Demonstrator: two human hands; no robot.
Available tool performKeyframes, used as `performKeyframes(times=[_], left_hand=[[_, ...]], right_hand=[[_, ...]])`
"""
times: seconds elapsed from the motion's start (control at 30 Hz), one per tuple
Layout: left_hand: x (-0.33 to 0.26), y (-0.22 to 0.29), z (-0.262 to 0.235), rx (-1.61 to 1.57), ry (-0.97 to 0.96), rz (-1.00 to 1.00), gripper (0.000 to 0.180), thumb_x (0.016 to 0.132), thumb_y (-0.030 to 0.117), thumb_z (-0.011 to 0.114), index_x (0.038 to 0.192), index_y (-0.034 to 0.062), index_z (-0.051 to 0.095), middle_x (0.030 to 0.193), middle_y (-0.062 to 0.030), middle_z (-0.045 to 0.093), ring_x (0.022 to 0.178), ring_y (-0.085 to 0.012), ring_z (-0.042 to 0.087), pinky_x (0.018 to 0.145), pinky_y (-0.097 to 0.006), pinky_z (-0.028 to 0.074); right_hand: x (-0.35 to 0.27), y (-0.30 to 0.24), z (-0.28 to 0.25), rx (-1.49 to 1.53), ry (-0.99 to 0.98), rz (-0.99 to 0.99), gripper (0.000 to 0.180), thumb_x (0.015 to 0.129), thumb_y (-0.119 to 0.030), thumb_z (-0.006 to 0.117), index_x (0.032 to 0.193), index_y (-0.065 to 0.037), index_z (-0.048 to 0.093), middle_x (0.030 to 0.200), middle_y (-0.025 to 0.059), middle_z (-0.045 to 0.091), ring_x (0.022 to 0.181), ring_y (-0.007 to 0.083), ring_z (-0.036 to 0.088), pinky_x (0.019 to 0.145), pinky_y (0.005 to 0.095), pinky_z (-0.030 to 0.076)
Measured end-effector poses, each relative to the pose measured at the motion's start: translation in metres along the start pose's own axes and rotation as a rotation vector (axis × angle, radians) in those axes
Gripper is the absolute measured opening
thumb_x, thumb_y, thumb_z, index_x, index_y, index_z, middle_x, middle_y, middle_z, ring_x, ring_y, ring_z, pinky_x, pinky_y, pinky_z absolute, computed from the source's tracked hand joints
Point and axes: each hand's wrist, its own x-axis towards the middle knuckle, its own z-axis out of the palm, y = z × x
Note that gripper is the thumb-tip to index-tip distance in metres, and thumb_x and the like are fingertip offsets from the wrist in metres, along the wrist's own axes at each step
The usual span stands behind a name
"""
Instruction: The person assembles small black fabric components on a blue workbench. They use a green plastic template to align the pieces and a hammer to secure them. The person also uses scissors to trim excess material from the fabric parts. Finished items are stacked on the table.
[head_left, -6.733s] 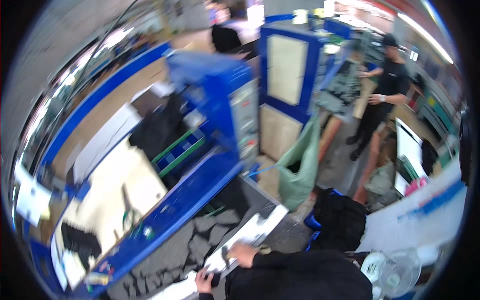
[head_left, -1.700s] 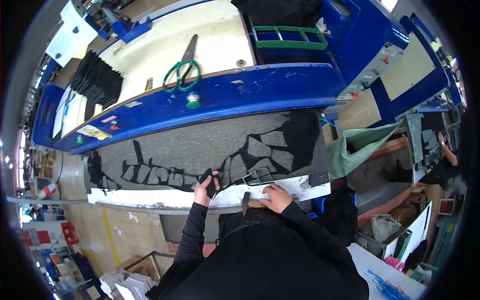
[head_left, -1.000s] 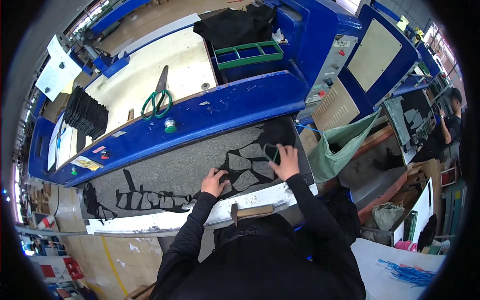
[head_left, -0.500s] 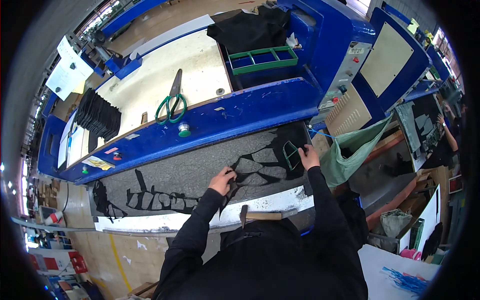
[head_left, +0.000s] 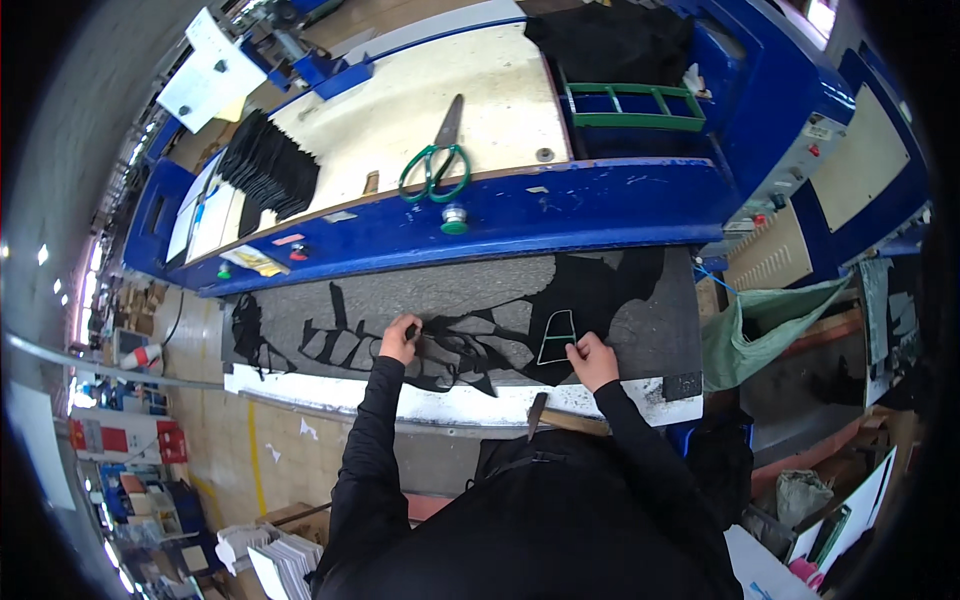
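My left hand [head_left: 402, 340] is closed in a pinch on the cut-out, net-like part of a black sheet of material [head_left: 600, 290]. Thin strips and holes run through this part, while the sheet's right end is still whole. My right hand [head_left: 597, 362] pinches the right edge of a cutting die [head_left: 544, 350], a small frame with a crossbar and green and pale edges. The die is over the whole black material; whether it rests flat on it I cannot tell. Black scrap strips [head_left: 262, 335] lie at the left end of the grey work surface [head_left: 400, 290].
A blue press beam [head_left: 620, 205] spans the far side, its pale top holding green-handled scissors [head_left: 437, 172] and a stack of black pieces [head_left: 268, 168]. A hammer [head_left: 565, 417] lies at the near edge. A green sack [head_left: 765, 335] hangs at right.
My left hand has drawn the cut-out black sheet leftward along the surface. My right hand has brought the die left and nearer, over the whole material. The head view has shifted too.
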Motion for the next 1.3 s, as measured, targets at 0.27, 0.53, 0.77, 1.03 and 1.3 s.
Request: performKeyframes(times=[0.27, 0.53, 0.77, 1.03, 1.3], left_hand=[[-0.043, -0.026, -0.005, -0.069, 0.268, -0.460, 0.025, 0.091, 0.023, 0.076, 0.104, 0.0045, 0.067, 0.100, -0.0176, 0.073, 0.091, -0.0273, 0.072, 0.079, -0.039, 0.055], [-0.082, 0.005, 0.052, 0.068, 0.149, -0.339, 0.051, 0.077, 0.027, 0.087, 0.118, 0.0071, 0.064, 0.098, -0.0186, 0.073, 0.094, -0.0365, 0.071, 0.083, -0.043, 0.056], [-0.058, -0.060, -0.038, 0.156, 0.176, -0.308, 0.032, 0.078, 0.013, 0.078, 0.109, 0.0097, 0.069, 0.098, -0.0178, 0.071, 0.090, -0.0394, 0.069, 0.079, -0.046, 0.056], [-0.025, 0.025, -0.009, 0.011, -0.012, -0.122, 0.035, 0.084, 0.015, 0.072, 0.119, 0.0092, 0.066, 0.112, -0.0181, 0.064, 0.101, -0.0403, 0.064, 0.086, -0.046, 0.054], [0.005, 0.048, 0.090, 0.114, -0.223, -0.137, 0.033, 0.088, 0.032, 0.072, 0.113, 0.0122, 0.064, 0.110, -0.0134, 0.070, 0.092, -0.0404, 0.070, 0.076, -0.052, 0.057]], right_hand=[[0.003, -0.039, 0.055, -0.034, -0.195, -0.017, 0.036, 0.089, -0.034, 0.074, 0.077, -0.004, 0.059, 0.069, 0.0139, 0.069, 0.069, 0.0348, 0.070, 0.065, 0.0472, 0.053], [0.007, -0.022, 0.066, 0.027, -0.183, -0.072, 0.035, 0.094, -0.027, 0.070, 0.072, -0.004, 0.054, 0.056, 0.0080, 0.062, 0.047, 0.0216, 0.064, 0.048, 0.0357, 0.049], [-0.004, -0.054, 0.045, -0.155, -0.100, -0.029, 0.029, 0.091, -0.023, 0.069, 0.076, -0.004, 0.053, 0.061, 0.0115, 0.059, 0.057, 0.0311, 0.062, 0.056, 0.0430, 0.047], [-0.014, -0.040, 0.059, -0.139, -0.027, 0.062, 0.023, 0.094, -0.020, 0.070, 0.105, -0.004, 0.058, 0.063, 0.0082, 0.061, 0.056, 0.0195, 0.063, 0.053, 0.0359, 0.048], [-0.024, -0.041, 0.080, -0.145, 0.024, 0.039, 0.039, 0.094, -0.013, 0.068, 0.128, -0.003, 0.052, 0.065, 0.0059, 0.059, 0.057, 0.0151, 0.061, 0.054, 0.0328, 0.049]])
